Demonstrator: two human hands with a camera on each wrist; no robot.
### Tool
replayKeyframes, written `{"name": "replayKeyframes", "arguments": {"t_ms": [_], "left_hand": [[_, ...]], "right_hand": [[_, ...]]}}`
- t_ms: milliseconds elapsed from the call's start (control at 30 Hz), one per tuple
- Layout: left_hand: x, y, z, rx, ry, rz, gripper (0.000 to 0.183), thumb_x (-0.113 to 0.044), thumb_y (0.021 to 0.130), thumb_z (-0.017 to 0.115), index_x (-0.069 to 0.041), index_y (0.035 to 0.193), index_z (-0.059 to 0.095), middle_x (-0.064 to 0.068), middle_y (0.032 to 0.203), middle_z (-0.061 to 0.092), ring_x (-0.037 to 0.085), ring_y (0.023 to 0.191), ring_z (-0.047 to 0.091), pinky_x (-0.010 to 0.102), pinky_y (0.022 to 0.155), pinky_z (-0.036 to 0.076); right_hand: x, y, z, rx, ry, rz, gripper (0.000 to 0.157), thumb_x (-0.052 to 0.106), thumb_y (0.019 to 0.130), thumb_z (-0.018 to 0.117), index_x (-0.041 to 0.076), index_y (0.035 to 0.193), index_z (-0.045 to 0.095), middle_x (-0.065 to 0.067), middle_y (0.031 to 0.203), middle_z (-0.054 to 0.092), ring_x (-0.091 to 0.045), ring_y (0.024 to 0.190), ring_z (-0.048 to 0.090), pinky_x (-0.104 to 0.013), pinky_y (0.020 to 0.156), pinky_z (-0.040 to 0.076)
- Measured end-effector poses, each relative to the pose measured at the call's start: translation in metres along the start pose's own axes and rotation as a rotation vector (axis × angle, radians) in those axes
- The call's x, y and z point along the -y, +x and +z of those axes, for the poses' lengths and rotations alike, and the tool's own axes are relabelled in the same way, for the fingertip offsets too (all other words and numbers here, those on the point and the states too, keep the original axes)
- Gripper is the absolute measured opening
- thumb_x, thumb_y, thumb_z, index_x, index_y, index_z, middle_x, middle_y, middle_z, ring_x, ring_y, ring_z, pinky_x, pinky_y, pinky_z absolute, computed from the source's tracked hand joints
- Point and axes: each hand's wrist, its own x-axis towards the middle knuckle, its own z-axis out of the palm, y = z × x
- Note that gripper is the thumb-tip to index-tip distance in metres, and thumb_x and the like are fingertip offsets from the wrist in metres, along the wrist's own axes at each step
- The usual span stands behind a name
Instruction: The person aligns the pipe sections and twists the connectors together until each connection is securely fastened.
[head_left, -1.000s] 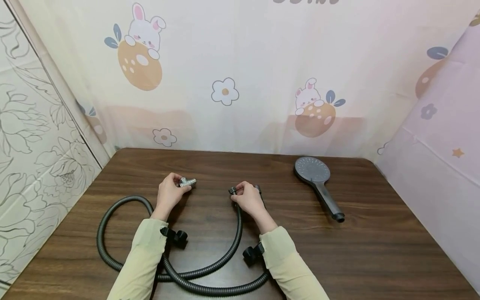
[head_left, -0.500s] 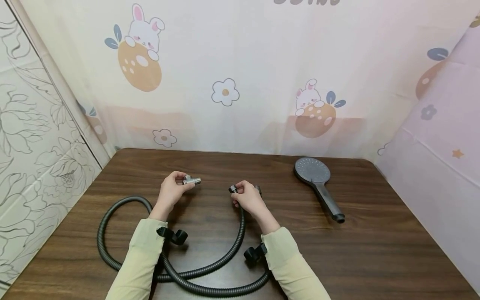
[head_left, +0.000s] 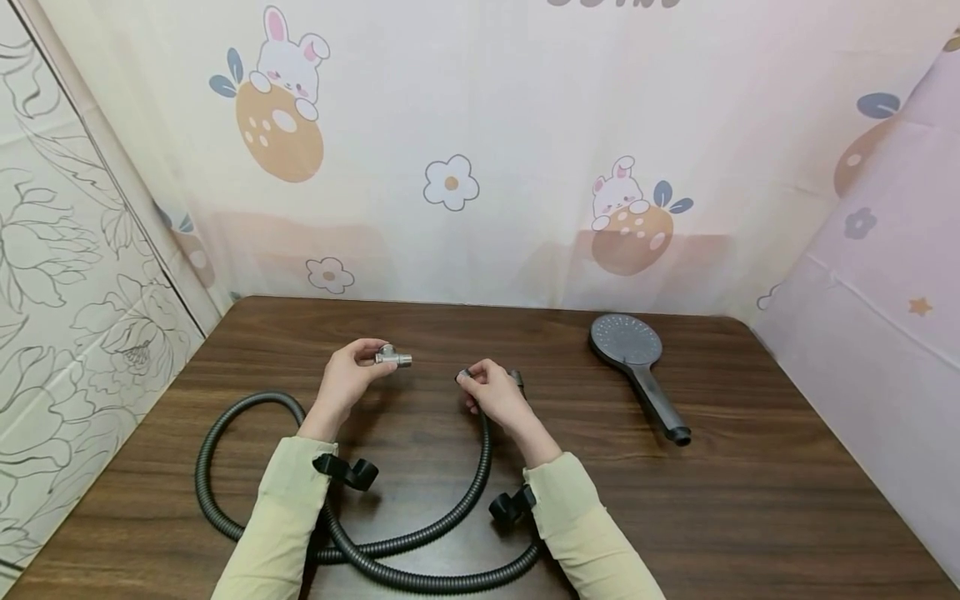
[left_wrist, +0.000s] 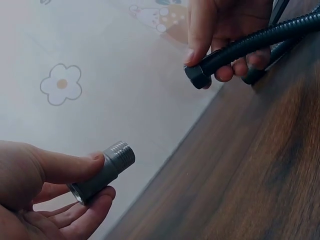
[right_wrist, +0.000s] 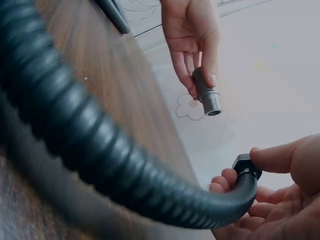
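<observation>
My left hand [head_left: 343, 382] pinches a silver threaded pipe fitting [head_left: 393, 357] between thumb and fingers. Its threaded end [left_wrist: 120, 155] points towards the right hand in the left wrist view. With thumb and fingertips, my right hand [head_left: 501, 396] grips one end of a black ribbed shower hose [head_left: 442, 527] at its hex nut [right_wrist: 247, 165]. A gap separates fitting and nut, both held above the table. From the right hand the hose curves down and loops over the tabletop, partly hidden beneath both forearms.
A grey shower head [head_left: 636, 367] lies on the brown wooden table [head_left: 750, 500], to the right of the hands. The hose's other end [head_left: 517, 379] shows just behind the right hand. A patterned curtain [head_left: 510, 250] hangs along the table's far edge.
My left hand has moved right and slightly up with the pipe fitting, closer to the hose end. The right hand has stayed nearly in place, its fingers shifting over the nut.
</observation>
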Motion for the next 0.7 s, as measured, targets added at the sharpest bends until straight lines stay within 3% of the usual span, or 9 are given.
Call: {"name": "replayKeyframes", "arguments": {"t_ms": [200,467,700], "left_hand": [[-0.005,-0.002,0.001,0.005,0.001,0.013,0.043,-0.017,0.081,0.068,-0.006,0.121,0.055,0.014,0.118,0.056,0.025,0.103,0.058,0.035,0.083,0.045],[-0.011,-0.005,0.003,0.022,-0.004,0.022,0.044,-0.018,0.082,0.068,-0.007,0.122,0.055,0.014,0.117,0.056,0.024,0.102,0.057,0.032,0.081,0.045],[-0.013,-0.005,0.003,0.030,-0.013,0.033,0.043,-0.018,0.082,0.067,-0.008,0.123,0.055,0.013,0.117,0.056,0.023,0.101,0.057,0.033,0.084,0.045]], "right_hand": [[0.001,0.000,0.002,0.006,0.102,-0.021,0.026,0.015,0.094,0.051,-0.002,0.112,0.045,-0.021,0.092,0.057,-0.022,0.070,0.062,-0.030,0.060,0.052],[0.000,0.001,0.002,-0.021,0.086,-0.080,0.020,0.015,0.093,0.052,0.000,0.106,0.048,-0.022,0.090,0.060,-0.012,0.056,0.046,-0.023,0.051,0.041],[0.000,0.001,0.001,-0.056,0.101,-0.095,0.022,0.015,0.091,0.056,0.000,0.105,0.049,-0.020,0.087,0.061,-0.011,0.053,0.044,-0.022,0.049,0.039]]}}
